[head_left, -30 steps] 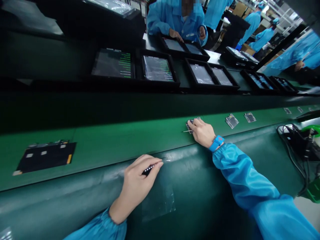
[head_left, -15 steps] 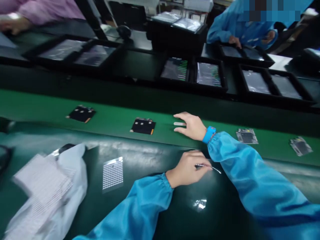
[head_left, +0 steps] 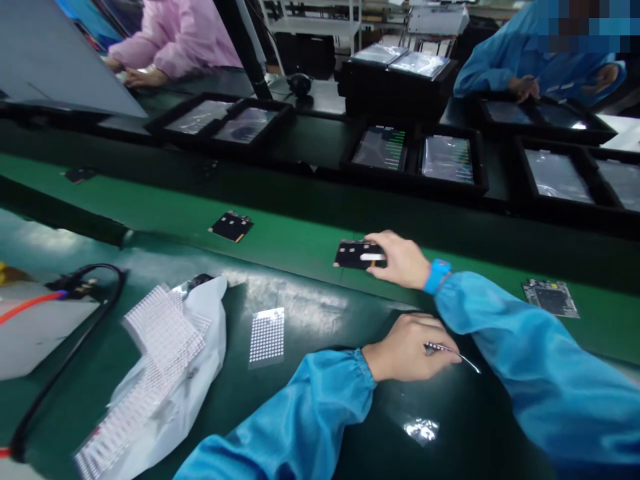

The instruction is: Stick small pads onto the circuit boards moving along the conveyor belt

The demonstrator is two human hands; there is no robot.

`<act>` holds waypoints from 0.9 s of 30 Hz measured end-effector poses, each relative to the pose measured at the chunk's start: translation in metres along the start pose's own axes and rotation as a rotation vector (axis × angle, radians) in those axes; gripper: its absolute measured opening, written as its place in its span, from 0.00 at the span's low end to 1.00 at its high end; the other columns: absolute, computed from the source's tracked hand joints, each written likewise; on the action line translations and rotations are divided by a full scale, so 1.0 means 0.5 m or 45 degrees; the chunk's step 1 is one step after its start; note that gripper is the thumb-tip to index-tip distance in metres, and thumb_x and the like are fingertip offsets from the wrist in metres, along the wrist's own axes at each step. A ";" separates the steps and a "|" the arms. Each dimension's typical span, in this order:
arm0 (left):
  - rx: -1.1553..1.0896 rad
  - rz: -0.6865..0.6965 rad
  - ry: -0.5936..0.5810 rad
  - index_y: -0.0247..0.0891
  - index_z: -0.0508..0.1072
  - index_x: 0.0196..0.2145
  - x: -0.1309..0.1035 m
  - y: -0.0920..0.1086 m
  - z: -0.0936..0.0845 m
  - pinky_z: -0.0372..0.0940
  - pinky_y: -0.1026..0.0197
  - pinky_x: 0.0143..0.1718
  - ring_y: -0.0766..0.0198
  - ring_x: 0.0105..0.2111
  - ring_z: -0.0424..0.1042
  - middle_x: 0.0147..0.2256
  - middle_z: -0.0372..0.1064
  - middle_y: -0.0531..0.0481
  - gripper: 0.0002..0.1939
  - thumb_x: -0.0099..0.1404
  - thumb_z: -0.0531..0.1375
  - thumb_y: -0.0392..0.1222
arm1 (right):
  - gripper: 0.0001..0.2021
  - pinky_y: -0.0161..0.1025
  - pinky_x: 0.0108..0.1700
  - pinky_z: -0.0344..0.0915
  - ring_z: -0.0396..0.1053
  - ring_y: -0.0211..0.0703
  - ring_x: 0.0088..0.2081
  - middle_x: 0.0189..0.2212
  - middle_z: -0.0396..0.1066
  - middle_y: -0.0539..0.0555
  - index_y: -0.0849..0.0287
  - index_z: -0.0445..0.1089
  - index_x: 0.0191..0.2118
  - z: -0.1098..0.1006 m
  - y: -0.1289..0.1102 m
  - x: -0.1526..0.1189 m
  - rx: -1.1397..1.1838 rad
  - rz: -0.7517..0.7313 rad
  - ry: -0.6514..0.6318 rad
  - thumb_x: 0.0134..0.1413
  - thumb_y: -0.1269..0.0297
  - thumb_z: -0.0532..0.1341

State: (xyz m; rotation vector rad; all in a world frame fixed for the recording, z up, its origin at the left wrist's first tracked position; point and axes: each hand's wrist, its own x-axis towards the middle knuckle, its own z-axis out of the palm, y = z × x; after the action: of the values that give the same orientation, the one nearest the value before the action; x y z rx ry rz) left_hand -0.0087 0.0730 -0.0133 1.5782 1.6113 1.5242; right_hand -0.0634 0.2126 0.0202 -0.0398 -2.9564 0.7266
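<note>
My right hand (head_left: 403,260), with a blue wristband, is on a black circuit board (head_left: 350,253) on the green belt. Its index finger and thumb close over the board's upper and lower edges at the right end. Between those fingers a pale flat strip (head_left: 371,257) lies over the board; I cannot tell what it is. Nearer to me, my left hand (head_left: 415,350) pinches a small bent sheet of dots (head_left: 440,347), seen almost edge-on, its shiny end sticking out to the right. A flat sheet of white dots (head_left: 267,337) lies on the dark green table to the left.
More circuit boards (head_left: 231,227) lie along the belt, one (head_left: 550,298) to the right. A white bag (head_left: 200,360) with dotted sheets (head_left: 160,333) is at left, near a black cable (head_left: 65,373). Black trays (head_left: 413,173) line the far side. Two co-workers sit beyond.
My right hand has moved left along the belt, onto the black circuit board. My left hand still holds the dotted sheet. The camera view has swung left.
</note>
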 end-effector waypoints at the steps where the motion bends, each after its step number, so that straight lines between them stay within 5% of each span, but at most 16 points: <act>1: -0.001 0.021 0.015 0.35 0.82 0.30 0.002 0.000 0.001 0.72 0.63 0.44 0.63 0.32 0.79 0.30 0.81 0.49 0.07 0.65 0.67 0.38 | 0.30 0.47 0.51 0.72 0.73 0.54 0.52 0.53 0.72 0.60 0.59 0.66 0.60 -0.030 0.020 -0.028 0.068 -0.005 0.079 0.50 0.63 0.69; 4: 0.033 0.007 0.023 0.35 0.82 0.29 0.004 0.002 0.005 0.73 0.63 0.43 0.63 0.30 0.78 0.28 0.80 0.50 0.07 0.65 0.67 0.38 | 0.29 0.48 0.50 0.73 0.74 0.54 0.50 0.53 0.72 0.60 0.58 0.66 0.60 -0.121 0.076 -0.120 0.166 0.028 0.265 0.54 0.58 0.68; 7: 0.067 -0.075 0.018 0.38 0.81 0.28 0.004 0.002 0.010 0.73 0.62 0.42 0.63 0.30 0.78 0.27 0.79 0.52 0.06 0.64 0.68 0.39 | 0.29 0.48 0.45 0.76 0.76 0.54 0.44 0.50 0.74 0.59 0.54 0.68 0.60 -0.162 0.110 -0.178 0.136 0.094 0.293 0.53 0.52 0.69; 11: 0.079 -0.151 0.064 0.40 0.81 0.29 0.000 -0.002 0.007 0.74 0.61 0.41 0.62 0.32 0.79 0.29 0.80 0.52 0.05 0.64 0.68 0.39 | 0.27 0.50 0.42 0.75 0.76 0.52 0.37 0.48 0.75 0.60 0.55 0.75 0.53 -0.134 0.103 -0.179 0.172 0.098 0.252 0.50 0.47 0.71; 14: 0.074 -0.151 0.133 0.39 0.81 0.31 -0.002 -0.001 0.001 0.73 0.60 0.39 0.61 0.32 0.78 0.30 0.80 0.49 0.05 0.65 0.67 0.37 | 0.20 0.46 0.37 0.73 0.74 0.47 0.32 0.42 0.76 0.59 0.57 0.77 0.44 -0.122 0.085 -0.184 0.489 0.256 0.451 0.61 0.44 0.62; 17: 0.061 -0.150 0.190 0.38 0.81 0.31 0.002 0.000 -0.007 0.71 0.60 0.36 0.61 0.31 0.77 0.29 0.79 0.48 0.06 0.66 0.65 0.36 | 0.27 0.41 0.32 0.71 0.72 0.43 0.30 0.33 0.74 0.57 0.58 0.76 0.35 -0.130 0.078 -0.227 0.872 0.391 0.616 0.67 0.40 0.51; 20: 0.045 -0.165 0.178 0.37 0.81 0.31 0.010 0.003 -0.013 0.70 0.60 0.34 0.61 0.30 0.76 0.29 0.78 0.48 0.06 0.66 0.64 0.35 | 0.30 0.37 0.25 0.68 0.68 0.38 0.24 0.28 0.71 0.54 0.60 0.75 0.34 -0.132 0.063 -0.291 1.174 0.541 0.544 0.66 0.37 0.51; 24: 0.056 -0.149 0.169 0.37 0.80 0.31 0.015 0.012 -0.016 0.69 0.60 0.33 0.62 0.29 0.75 0.29 0.78 0.49 0.07 0.67 0.64 0.34 | 0.14 0.42 0.35 0.77 0.76 0.42 0.32 0.39 0.76 0.56 0.59 0.74 0.35 -0.112 0.029 -0.358 1.537 0.535 0.456 0.58 0.52 0.69; 27: 0.082 -0.137 0.178 0.38 0.81 0.32 0.015 0.014 -0.017 0.70 0.60 0.33 0.62 0.30 0.76 0.29 0.78 0.48 0.07 0.67 0.63 0.35 | 0.08 0.44 0.36 0.79 0.79 0.44 0.33 0.38 0.78 0.55 0.58 0.76 0.39 -0.096 0.006 -0.381 1.544 0.527 0.491 0.54 0.64 0.72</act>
State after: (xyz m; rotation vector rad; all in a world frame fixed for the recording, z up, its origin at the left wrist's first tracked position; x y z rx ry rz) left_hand -0.0149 0.0747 -0.0016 1.4194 1.8077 1.5702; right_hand 0.1309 0.2279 0.0445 -0.6008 -1.7465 2.0962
